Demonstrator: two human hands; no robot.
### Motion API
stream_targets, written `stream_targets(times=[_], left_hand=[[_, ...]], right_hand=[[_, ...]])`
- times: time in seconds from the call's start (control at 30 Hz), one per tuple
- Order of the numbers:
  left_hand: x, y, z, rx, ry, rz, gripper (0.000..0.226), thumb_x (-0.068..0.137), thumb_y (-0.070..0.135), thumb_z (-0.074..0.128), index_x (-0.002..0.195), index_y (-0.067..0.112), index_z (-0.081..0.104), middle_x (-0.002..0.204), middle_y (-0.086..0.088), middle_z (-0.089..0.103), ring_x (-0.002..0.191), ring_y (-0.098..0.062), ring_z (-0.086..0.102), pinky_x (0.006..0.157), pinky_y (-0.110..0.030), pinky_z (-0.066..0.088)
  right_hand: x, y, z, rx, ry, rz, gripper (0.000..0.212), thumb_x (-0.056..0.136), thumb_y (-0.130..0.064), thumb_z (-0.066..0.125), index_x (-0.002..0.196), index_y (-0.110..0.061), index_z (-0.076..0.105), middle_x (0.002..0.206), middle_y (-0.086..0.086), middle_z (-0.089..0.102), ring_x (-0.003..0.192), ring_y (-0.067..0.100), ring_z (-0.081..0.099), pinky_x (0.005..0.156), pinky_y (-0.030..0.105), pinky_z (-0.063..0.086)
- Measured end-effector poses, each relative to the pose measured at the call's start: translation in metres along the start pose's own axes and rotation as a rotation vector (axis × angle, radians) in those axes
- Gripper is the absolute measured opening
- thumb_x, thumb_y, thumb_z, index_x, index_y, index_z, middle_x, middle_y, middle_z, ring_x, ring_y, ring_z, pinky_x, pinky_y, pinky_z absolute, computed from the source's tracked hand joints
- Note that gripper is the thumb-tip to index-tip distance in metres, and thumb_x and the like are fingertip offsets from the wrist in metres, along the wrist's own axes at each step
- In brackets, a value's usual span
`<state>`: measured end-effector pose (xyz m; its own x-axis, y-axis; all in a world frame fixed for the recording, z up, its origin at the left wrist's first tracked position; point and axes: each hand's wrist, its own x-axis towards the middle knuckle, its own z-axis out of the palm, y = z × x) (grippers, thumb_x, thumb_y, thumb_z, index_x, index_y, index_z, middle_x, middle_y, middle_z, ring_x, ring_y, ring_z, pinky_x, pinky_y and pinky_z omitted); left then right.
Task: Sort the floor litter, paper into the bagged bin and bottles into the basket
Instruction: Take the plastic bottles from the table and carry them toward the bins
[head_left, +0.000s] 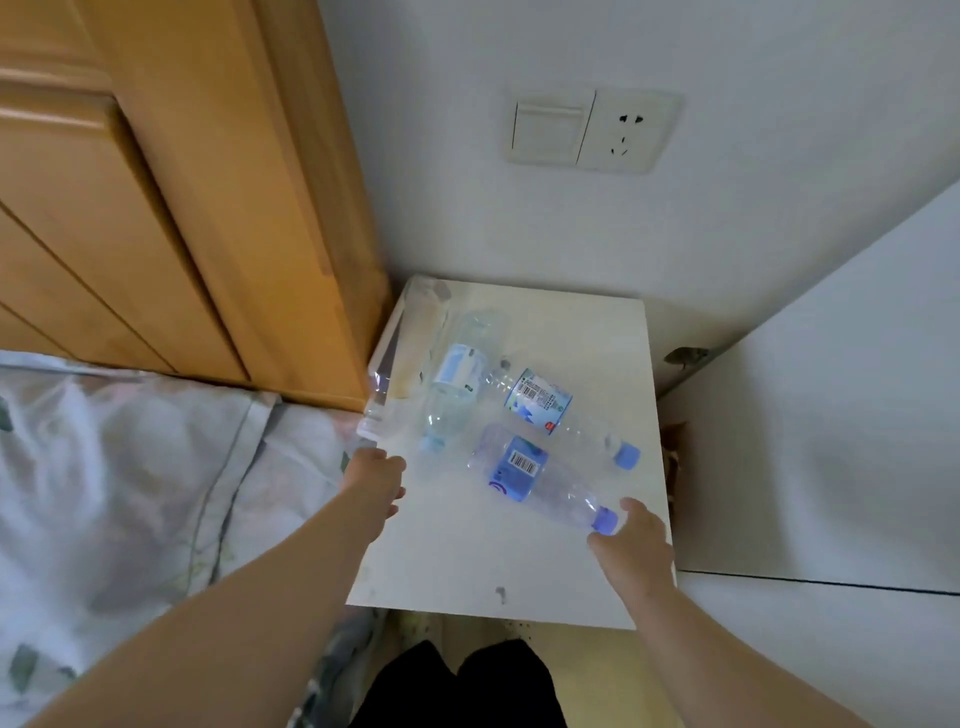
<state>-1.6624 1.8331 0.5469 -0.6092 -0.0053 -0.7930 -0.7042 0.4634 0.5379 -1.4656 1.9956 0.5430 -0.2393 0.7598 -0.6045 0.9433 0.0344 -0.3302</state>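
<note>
Bottles (514, 467) overlap, blurred — left hand's (371, 480) fingers hidden.

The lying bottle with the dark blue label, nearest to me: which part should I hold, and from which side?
Grip the blue-label bottle at its neck, just behind the cap, from the near right, by the right hand. It lies flat, cap end pointing there and free; its base crowds the other bottles.

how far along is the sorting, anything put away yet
Done: nothing visible; no bin or basket in view. In hand: the right hand has thumb and finger flanking the nearest bottle at its cap, grip unclear; the left hand reaches empty toward the left bottle. Left: both those and the middle bottle, all lying on the white table.
</note>
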Motion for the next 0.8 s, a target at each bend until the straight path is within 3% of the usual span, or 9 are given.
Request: stream_targets(times=[0.1,0.17,0.23,0.27,0.37,0.47,0.57,0.7,0.8], left_hand=[[0.023,0.003,0.007,-0.046,0.096,-0.045,0.040,0.087,0.011,0.057,0.123,0.016,0.041,0.104,-0.010,0.051,0.081,-0.025,0.051,0.061,-0.028,0.044],[0.037,0.007,0.009,0.006,0.182,-0.071,0.065,0.084,0.018,0.064,0.139,0.018,0.029,0.131,-0.012,0.040,0.105,-0.031,0.048,0.080,-0.039,0.052],[0.052,0.013,0.010,0.061,0.219,-0.062,0.077,0.081,0.023,0.068,0.144,0.023,0.022,0.138,-0.010,0.034,0.115,-0.032,0.044,0.093,-0.046,0.047],[0.060,0.017,0.011,0.068,0.206,-0.046,0.078,0.081,0.025,0.069,0.144,0.024,0.022,0.136,-0.010,0.035,0.112,-0.032,0.045,0.091,-0.044,0.048],[0.081,0.029,0.012,0.046,0.111,-0.006,0.069,0.080,0.026,0.070,0.137,0.020,0.031,0.116,-0.008,0.049,0.085,-0.025,0.048,0.066,-0.033,0.044],[0.095,0.026,0.014,0.054,0.002,-0.033,0.046,0.081,0.020,0.068,0.122,0.014,0.049,0.103,-0.005,0.057,0.084,-0.021,0.052,0.067,-0.031,0.041],[0.089,0.019,0.016,0.128,-0.040,-0.016,0.016,0.084,0.014,0.065,0.096,0.013,0.054,0.077,-0.002,0.052,0.064,-0.014,0.046,0.059,-0.025,0.036],[0.067,0.006,0.011,0.094,-0.044,-0.050,0.022,0.082,0.008,0.062,0.101,0.010,0.052,0.081,-0.003,0.055,0.064,-0.013,0.049,0.060,-0.024,0.038],[0.047,-0.004,0.003,0.034,-0.016,-0.080,0.032,0.079,0.004,0.064,0.107,0.010,0.050,0.085,-0.004,0.055,0.063,-0.015,0.051,0.060,-0.024,0.040]], right_hand=[[0.017,-0.005,0.009,-0.079,-0.081,0.005,0.066,0.084,-0.017,0.057,0.144,-0.018,0.029,0.143,0.008,0.034,0.125,0.035,0.040,0.099,0.039,0.037],[0.026,-0.010,0.017,-0.098,-0.128,-0.001,0.065,0.083,-0.016,0.056,0.142,-0.023,0.030,0.141,0.005,0.035,0.123,0.034,0.041,0.097,0.039,0.039],[0.035,-0.014,0.025,-0.138,-0.159,-0.022,0.060,0.081,-0.015,0.055,0.137,-0.027,0.035,0.136,0.002,0.040,0.117,0.033,0.044,0.094,0.038,0.043],[0.039,-0.015,0.028,-0.157,-0.171,-0.028,0.059,0.081,-0.014,0.053,0.135,-0.028,0.036,0.134,0.002,0.042,0.116,0.032,0.045,0.094,0.039,0.045],[0.048,-0.019,0.037,-0.185,-0.184,-0.026,0.056,0.084,-0.008,0.047,0.134,-0.031,0.036,0.130,0.004,0.045,0.116,0.031,0.045,0.094,0.039,0.044],[0.052,-0.017,0.044,-0.191,-0.173,-0.028,0.054,0.087,-0.005,0.044,0.135,-0.029,0.035,0.129,0.007,0.044,0.119,0.031,0.045,0.095,0.037,0.040],[0.055,-0.012,0.049,-0.123,-0.213,-0.024,0.053,0.087,-0.003,0.044,0.136,-0.021,0.038,0.128,0.010,0.050,0.118,0.031,0.049,0.093,0.035,0.043],[0.045,-0.010,0.047,0.034,-0.275,0.066,0.042,0.086,-0.001,0.046,0.128,-0.008,0.048,0.112,0.009,0.056,0.109,0.030,0.055,0.077,0.025,0.037],[0.034,-0.006,0.044,0.163,-0.334,0.128,0.047,0.083,0.001,0.054,0.129,-0.005,0.048,0.103,0.005,0.052,0.090,0.022,0.051,0.069,0.024,0.038]])
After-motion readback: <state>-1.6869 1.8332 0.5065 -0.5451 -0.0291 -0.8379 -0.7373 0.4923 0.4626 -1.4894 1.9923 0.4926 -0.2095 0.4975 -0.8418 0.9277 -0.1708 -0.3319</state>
